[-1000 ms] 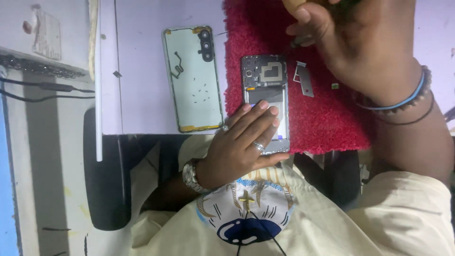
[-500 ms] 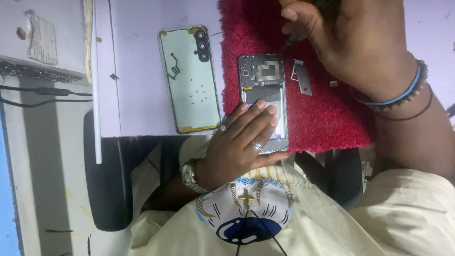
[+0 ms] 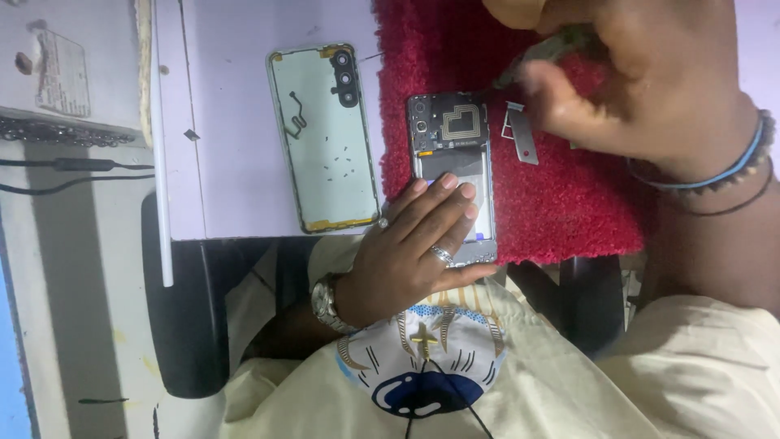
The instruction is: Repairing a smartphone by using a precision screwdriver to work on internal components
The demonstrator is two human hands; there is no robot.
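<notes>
We had the opened phone [image 3: 452,175] lying back-up on the red fibrous mat [image 3: 569,203], near the mat's left edge and close to the desk's near edge, probably so that its small parts would not slide or roll off. Our left hand [image 3: 410,256] lay flat across the phone's lower half, fingers [image 3: 443,199] stretched out close together and pressing down, with the thumb along the bottom end; that seemed meant to keep the body from shifting while we worked at its top. A ring sat on one finger and a metal watch [image 3: 325,302] on that wrist

Our right hand [image 3: 642,89] hovered over the mat at the phone's upper right corner, fingers curled together around a slim dark tool [image 3: 528,61] whose tip pointed toward the top edge of the phone; the hand was blurred, so we could not tell just how the tool was pinched or whether the tip touched. Cord and bead bracelets [image 3: 731,167] ringed that wrist

The phone itself showed a dark upper section with a gold-coloured square coil pattern, a grey inner frame below it, and pale edges. Just to its right on the mat lay a small grey tray-like part [image 3: 520,134], apart from the phone. The removed back cover [image 3: 325,138], inside face up with camera cut-outs and traces of glue, lay well to the left on the lilac desk top [image 3: 227,122], seemingly set aside out of the way
</notes>
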